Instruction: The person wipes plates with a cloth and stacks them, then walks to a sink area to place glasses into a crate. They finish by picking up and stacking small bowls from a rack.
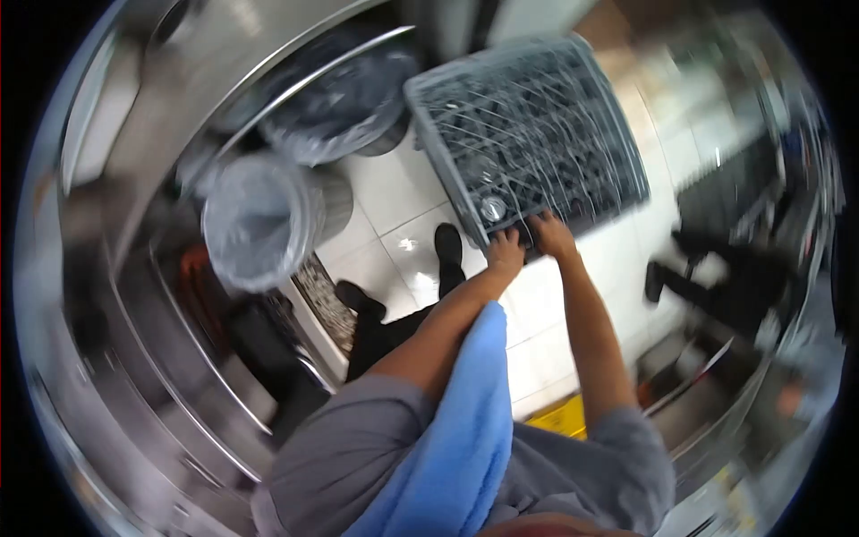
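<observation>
A grey plastic dish rack (434, 148) with a grid of compartments is in front of me, tilted in the view. Both my hands are at its near side, close together. My left hand (506, 254) has its fingers hooked over the rim near the left corner. Just to the right, my right hand (552, 236) grips the same side. A clear round glass (493, 209) sits in a compartment near my left hand. Motion blur hides what the other compartments hold. A blue towel (470, 421) hangs down my front.
Two bins with clear plastic liners, a nearer one (255, 219) and a farther one (344, 107), stand to the left. Steel counters (192, 394) run along the left side. A yellow object (562, 417) is beside me on the tiled floor (403, 251). Another person's dark-clad legs (707, 268) show at right.
</observation>
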Motion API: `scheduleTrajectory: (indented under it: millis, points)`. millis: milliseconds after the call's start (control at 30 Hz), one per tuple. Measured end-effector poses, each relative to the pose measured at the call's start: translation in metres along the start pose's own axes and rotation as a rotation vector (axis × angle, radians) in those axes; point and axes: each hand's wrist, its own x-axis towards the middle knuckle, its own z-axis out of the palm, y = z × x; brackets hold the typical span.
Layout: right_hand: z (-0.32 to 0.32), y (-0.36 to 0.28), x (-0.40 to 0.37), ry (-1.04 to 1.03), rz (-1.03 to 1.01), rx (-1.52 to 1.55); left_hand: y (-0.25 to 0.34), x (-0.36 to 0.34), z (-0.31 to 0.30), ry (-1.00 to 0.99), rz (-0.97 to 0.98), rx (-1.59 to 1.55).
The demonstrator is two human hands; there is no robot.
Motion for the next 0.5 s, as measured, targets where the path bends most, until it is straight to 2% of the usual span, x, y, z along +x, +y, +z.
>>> scheduleTrajectory:
  millis: [33,67,133,167,200,233,267,333,367,400,433,467,500]
  points:
    - [-0.003,0.001,-0.002,-0.026,0.010,0.003,0.015,-0.001,-0.036,-0.058,-0.308,-0.346]
    - [-0.003,0.001,-0.005,-0.041,-0.025,-0.020,0.014,0.002,-0.036,-0.124,-0.301,-0.372]
    - [-0.009,0.003,-0.009,-0.051,-0.067,-0.006,0.014,0.007,-0.023,-0.045,-0.285,-0.439]
    - [-0.015,-0.004,-0.010,-0.069,-0.038,-0.003,0.007,0.016,-0.005,-0.055,-0.012,-0.153]
    - [-0.020,-0.008,-0.013,-0.079,0.002,0.004,0.005,-0.007,-0.062,-0.135,0.148,0.006]
    - [-0.022,-0.010,-0.016,-0.057,0.013,0.067,-0.003,-0.027,-0.093,-0.044,0.288,-0.043]
    - [-0.017,-0.003,-0.019,-0.009,0.035,0.050,-0.014,-0.029,-0.076,0.165,0.410,-0.284]
    - [-0.008,0.004,-0.027,0.210,0.020,-0.211,-0.053,-0.054,-0.084,0.195,0.463,-0.374]
    - [-0.007,-0.010,-0.021,0.271,0.028,-0.353,-0.085,-0.066,-0.083,0.191,0.397,-0.358]
    - [0.005,-0.025,-0.016,0.455,0.060,-0.345,-0.124,-0.078,-0.074,0.203,0.308,-0.329]
    - [-0.007,-0.080,-0.014,0.615,0.059,-0.294,-0.163,-0.120,-0.108,0.304,0.171,-0.511]
    - [-0.049,-0.171,-0.021,0.349,0.165,-0.163,-0.204,-0.163,-0.146,0.433,0.050,-0.724]
    - [-0.059,-0.236,-0.020,0.340,0.095,-0.128,-0.246,-0.209,-0.189,0.583,-0.044,-0.929]
